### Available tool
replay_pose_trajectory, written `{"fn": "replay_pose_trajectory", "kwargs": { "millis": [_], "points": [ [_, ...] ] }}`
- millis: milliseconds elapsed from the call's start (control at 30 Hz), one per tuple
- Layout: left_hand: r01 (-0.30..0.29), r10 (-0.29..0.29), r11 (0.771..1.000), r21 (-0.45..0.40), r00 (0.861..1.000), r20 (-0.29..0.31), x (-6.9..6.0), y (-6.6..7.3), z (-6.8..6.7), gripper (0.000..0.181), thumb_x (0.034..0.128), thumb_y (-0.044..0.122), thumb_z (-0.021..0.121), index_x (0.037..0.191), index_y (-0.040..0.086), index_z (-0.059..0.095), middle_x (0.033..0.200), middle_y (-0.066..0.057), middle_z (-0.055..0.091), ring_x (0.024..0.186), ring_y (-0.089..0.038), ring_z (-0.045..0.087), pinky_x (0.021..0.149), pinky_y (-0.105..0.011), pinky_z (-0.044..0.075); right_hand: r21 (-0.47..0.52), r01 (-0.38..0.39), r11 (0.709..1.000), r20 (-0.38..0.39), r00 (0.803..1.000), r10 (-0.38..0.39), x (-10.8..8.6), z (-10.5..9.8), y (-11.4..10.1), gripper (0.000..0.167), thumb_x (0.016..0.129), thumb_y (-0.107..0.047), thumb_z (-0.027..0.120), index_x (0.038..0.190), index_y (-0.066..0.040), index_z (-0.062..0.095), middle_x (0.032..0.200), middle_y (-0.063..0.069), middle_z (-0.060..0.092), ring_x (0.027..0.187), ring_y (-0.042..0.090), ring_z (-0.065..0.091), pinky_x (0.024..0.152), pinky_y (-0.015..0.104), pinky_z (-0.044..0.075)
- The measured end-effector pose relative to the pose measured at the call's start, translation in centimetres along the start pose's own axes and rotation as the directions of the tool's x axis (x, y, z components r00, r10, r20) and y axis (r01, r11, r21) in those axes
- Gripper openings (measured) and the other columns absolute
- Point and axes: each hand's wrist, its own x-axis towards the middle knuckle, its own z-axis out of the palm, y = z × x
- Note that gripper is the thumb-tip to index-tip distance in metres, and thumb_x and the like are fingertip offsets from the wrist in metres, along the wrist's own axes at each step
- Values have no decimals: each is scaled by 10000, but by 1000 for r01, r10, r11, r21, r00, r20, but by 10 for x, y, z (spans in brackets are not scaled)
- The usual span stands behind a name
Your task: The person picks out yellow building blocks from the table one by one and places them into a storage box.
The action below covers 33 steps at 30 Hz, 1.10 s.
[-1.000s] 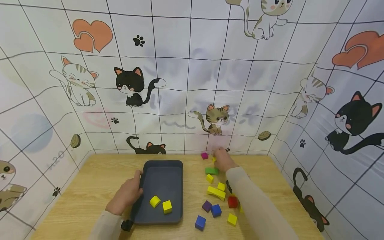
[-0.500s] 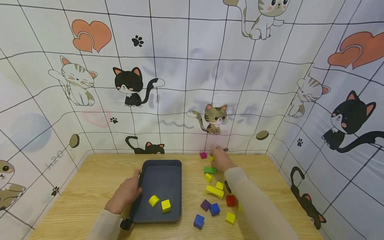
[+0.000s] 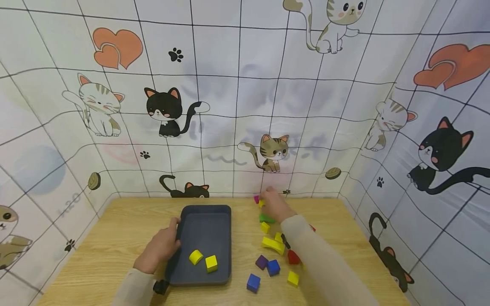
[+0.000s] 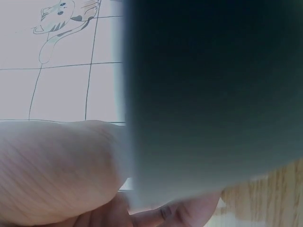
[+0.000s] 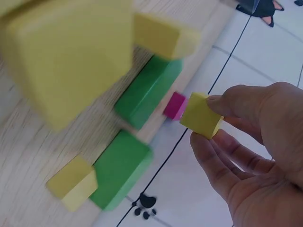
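My right hand (image 3: 275, 204) pinches a small yellow block (image 5: 202, 115) between thumb and fingertips at the far edge of the table. Just past it lies a magenta block (image 5: 175, 106), partly behind the hand in the head view. A green block (image 3: 266, 218) lies below the hand. My left hand (image 3: 160, 246) grips the left side of a dark grey tray (image 3: 206, 208). Inside the tray are a rounded yellow block (image 3: 196, 257) and a yellow cube (image 3: 211, 263). In the left wrist view a dark, blurred surface covers much of the picture, above curled fingers (image 4: 189, 210).
Right of the tray lie a yellow arch-like block (image 3: 273, 245), a purple cube (image 3: 262, 262), blue cubes (image 3: 253, 283), a red block (image 3: 293, 257) and several yellow blocks (image 3: 293, 279). My right sleeve (image 3: 325, 259) covers part of this group. A cat-print cloth (image 3: 218, 140) stands behind the table.
My right hand has shifted left with the yellow block, closer to the magenta one. A bit of red now shows beside the right sleeve. The left hand and tray hold still.
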Motion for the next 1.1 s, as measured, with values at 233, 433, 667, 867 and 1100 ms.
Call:
{"fn": "replay_pose_trajectory", "kwargs": {
  "millis": [233,433,667,867,1100],
  "points": [
    [5,-5,1000,-10,1000,-5,-1,-1,1,649,1011,-29,749,1574,-86,431,932,-177,753,706,-245,608,651,-405,526,-24,131,991,-25,991,-132,-5,4,-28,344,979,34,868,1318,16,821,1215,158,720,1089,275,698,1024,439,667],
    [5,-5,1000,-10,1000,-8,0,-3,3,656,1019,-30,753,1585,-81,425,971,-196,775,715,-239,618,657,-405,536,-12,203,979,-13,979,-203,-13,6,-55,329,993,14,864,1319,7,824,1248,159,738,1131,304,739,1057,442,674],
    [-2,2,1000,-6,1000,-14,0,-4,4,659,1016,-34,748,1588,-81,424,946,-185,768,699,-233,607,637,-396,520,-1,297,955,-2,955,-297,-20,13,-82,334,999,23,843,1332,3,815,1283,148,716,1089,256,757,982,369,699],
    [-4,4,1000,3,1000,-17,2,-4,4,663,1014,-34,747,1590,-80,422,935,-177,763,698,-231,604,640,-398,521,-32,319,947,38,947,-318,-28,20,-104,330,1031,-54,863,1359,-52,826,1310,103,724,1083,184,752,998,294,684],
    [-6,6,1000,9,1000,-16,1,-1,2,659,1011,-35,759,1577,-94,426,934,-179,769,694,-237,612,640,-406,532,-96,348,933,98,936,-339,-39,32,-124,333,1058,-128,856,1390,-118,829,1371,65,712,1086,126,719,1006,223,664]
  ]
}}
